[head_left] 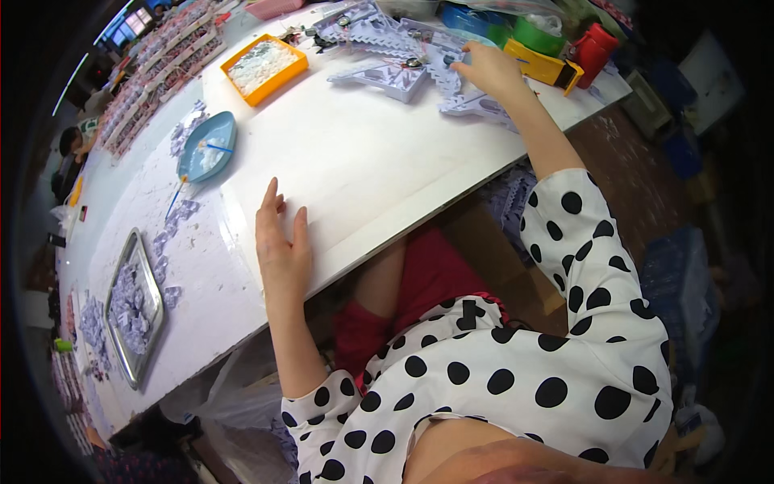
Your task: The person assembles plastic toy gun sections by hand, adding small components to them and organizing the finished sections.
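My left hand (284,246) is just over the white table top near its front edge. Its fingers are apart, the thumb stands off from them, and it holds nothing. My right hand (493,71) reaches to the far right, over a heap of pale lavender plastic parts (393,81) with jagged edges. Its thumb and fingers come together by a small dark bluish piece (450,60); what they grip is too small to make out. Small round metallic and dark components (414,63) lie among the lavender parts.
An orange tray (252,95) of small white pieces and a blue dish (231,133) stand beyond my left hand. A metal tray (158,329) of lavender scraps lies left. A yellow holder (542,66), green tape roll (538,36) and red container (595,55) stand at the right.
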Tool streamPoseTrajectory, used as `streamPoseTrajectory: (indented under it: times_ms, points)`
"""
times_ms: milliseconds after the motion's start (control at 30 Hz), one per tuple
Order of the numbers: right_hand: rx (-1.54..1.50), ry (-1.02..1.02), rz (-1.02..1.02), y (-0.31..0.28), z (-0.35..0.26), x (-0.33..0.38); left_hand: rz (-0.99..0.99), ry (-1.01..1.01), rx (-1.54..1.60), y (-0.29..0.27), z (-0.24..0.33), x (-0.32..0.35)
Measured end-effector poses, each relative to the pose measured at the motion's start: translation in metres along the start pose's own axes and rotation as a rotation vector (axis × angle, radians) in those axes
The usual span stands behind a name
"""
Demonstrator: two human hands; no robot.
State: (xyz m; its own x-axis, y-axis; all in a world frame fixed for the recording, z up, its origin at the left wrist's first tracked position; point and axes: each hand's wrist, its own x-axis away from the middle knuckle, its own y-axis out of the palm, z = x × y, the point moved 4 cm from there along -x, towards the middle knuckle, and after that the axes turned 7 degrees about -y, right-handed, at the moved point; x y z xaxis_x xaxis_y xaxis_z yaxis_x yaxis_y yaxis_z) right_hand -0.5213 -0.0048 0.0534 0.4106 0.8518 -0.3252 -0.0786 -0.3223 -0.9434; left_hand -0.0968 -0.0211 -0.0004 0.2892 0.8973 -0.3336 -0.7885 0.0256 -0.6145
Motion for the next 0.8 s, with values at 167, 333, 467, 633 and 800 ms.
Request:
streamPoseTrajectory:
  times_ms: [167,333,467,633,800]
  points:
    - [-0.069,0.078,-0.078,0.039,0.003,-0.023,-0.008,0.030,0.012,0.003,0.001,-0.003]
    - [-0.240,0.103,0.088,0.037,0.010,-0.020,-0.002,0.035,-0.017,0.003,0.003,-0.002]
    - [-0.400,0.065,0.283,0.011,0.000,-0.009,0.016,0.061,-0.006,0.001,0.002,-0.001]
    - [-0.578,-0.163,0.302,-0.022,-0.046,0.022,0.105,0.051,0.046,-0.003,0.000,-0.002]
    - [-0.774,-0.562,0.014,-0.036,-0.125,0.078,0.427,0.081,0.283,-0.034,-0.014,0.004]
